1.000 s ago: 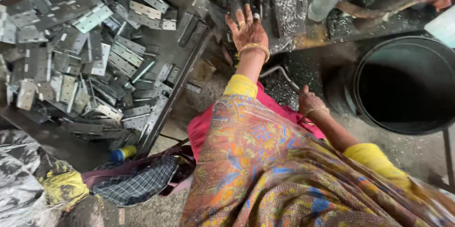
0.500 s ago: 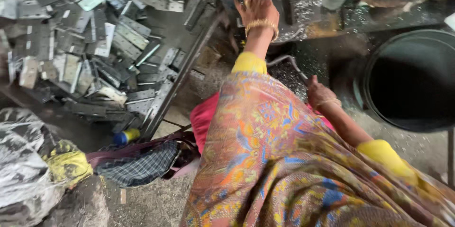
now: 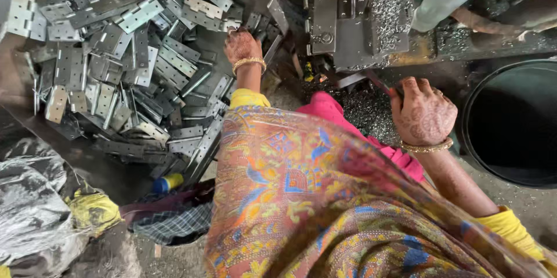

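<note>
Left hand (image 3: 242, 46) stretched out over the heap of flat metal hinges (image 3: 122, 63), fingers curled down onto the pieces at the heap's right edge; whether any hinge is actually gripped, impossible to tell. Right hand (image 3: 422, 114) raised near the grey metal press block (image 3: 339, 20), back of the hand to the camera, fingers bent around a thin dark handle, its shape mostly hidden. Black round tub (image 3: 513, 124) just right of that hand. Metal shavings (image 3: 365, 112) scattered between both hands.
</note>
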